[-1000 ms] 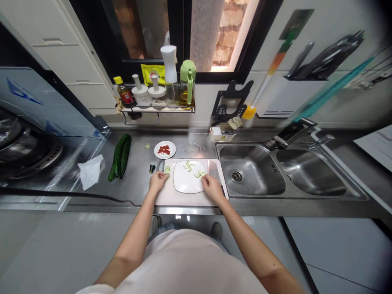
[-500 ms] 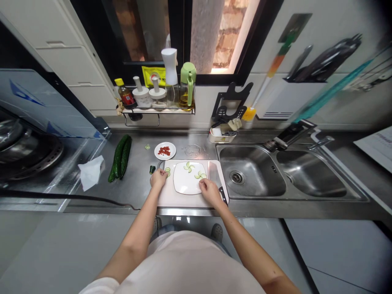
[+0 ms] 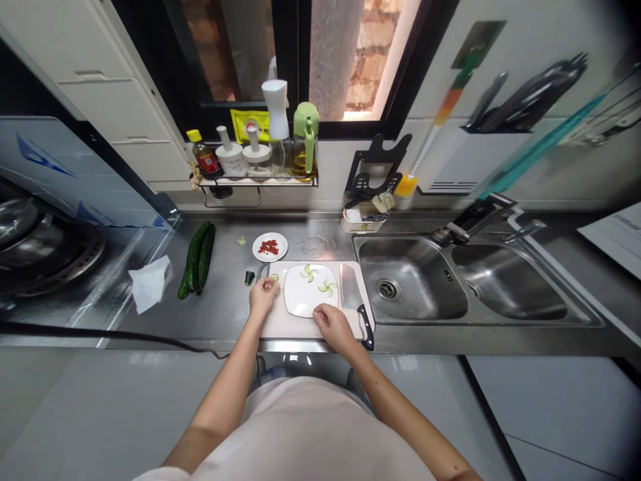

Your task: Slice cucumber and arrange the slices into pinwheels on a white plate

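Observation:
My left hand (image 3: 263, 296) is over the left side of the cutting board (image 3: 285, 329), fingers closed beside cucumber slices (image 3: 274, 277); what they pinch is too small to make out. My right hand (image 3: 331, 324) is at the lower right edge of the white square plate (image 3: 300, 294), its fingertips pinched together, their contents hidden. Two pinwheels of cucumber slices lie on that plate, one near the top (image 3: 309, 273) and one at the right (image 3: 328, 288). A knife (image 3: 366, 327) with a black handle rests on the board's right side.
A small plate (image 3: 257, 248) of red pieces sits behind the board. Whole cucumbers (image 3: 196, 259), a cucumber end (image 3: 249, 277) and a white tissue (image 3: 150, 283) lie left. The double sink (image 3: 415, 280) is right, a bottle rack (image 3: 260, 182) behind.
My right hand has moved left and slightly down, away from the right pinwheel, uncovering the knife handle. My left hand has shifted slightly right.

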A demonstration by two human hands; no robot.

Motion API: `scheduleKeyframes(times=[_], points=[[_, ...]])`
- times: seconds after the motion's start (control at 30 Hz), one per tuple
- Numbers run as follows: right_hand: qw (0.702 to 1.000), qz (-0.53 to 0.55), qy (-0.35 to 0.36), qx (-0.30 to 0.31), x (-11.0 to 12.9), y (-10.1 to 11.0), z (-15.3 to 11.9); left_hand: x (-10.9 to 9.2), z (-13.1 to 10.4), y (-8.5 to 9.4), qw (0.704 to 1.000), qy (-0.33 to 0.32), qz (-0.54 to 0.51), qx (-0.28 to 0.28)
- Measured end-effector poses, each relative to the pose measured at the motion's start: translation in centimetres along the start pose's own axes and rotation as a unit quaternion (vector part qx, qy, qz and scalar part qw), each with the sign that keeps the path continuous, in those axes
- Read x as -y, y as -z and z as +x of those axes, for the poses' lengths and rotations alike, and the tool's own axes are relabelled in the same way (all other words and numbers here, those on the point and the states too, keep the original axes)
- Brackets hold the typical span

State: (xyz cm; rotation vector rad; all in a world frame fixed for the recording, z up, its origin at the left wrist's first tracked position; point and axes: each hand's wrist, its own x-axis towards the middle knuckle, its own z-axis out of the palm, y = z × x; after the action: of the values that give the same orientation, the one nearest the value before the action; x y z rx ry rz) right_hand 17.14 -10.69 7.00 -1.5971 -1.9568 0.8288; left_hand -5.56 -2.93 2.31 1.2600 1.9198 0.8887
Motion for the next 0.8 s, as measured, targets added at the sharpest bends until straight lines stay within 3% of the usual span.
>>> scheduleKeyframes(times=[0.13, 0.3, 0.47, 0.8], points=[[0.999, 0.031, 0.007, -0.005, 0.7, 0.2, 0.1, -1.4, -2.5, -0.8, 0.981, -0.036, -0.178, 0.067], [0.993, 0.113, -0.005, -0.017, 1.3, 0.1, 0.6, -4.3, -5.7, -1.0, 0.95, -0.023, -0.271, 0.153], [0.981, 0.191, -0.009, -0.01, 1.4, -0.1, 1.1, -5.7, -7.3, -1.3, 0.934, -0.019, -0.294, 0.202], [0.983, 0.186, 0.005, -0.007, 0.6, -0.9, 1.6, -5.4, -7.4, -1.7, 0.92, -0.006, -0.319, 0.228]])
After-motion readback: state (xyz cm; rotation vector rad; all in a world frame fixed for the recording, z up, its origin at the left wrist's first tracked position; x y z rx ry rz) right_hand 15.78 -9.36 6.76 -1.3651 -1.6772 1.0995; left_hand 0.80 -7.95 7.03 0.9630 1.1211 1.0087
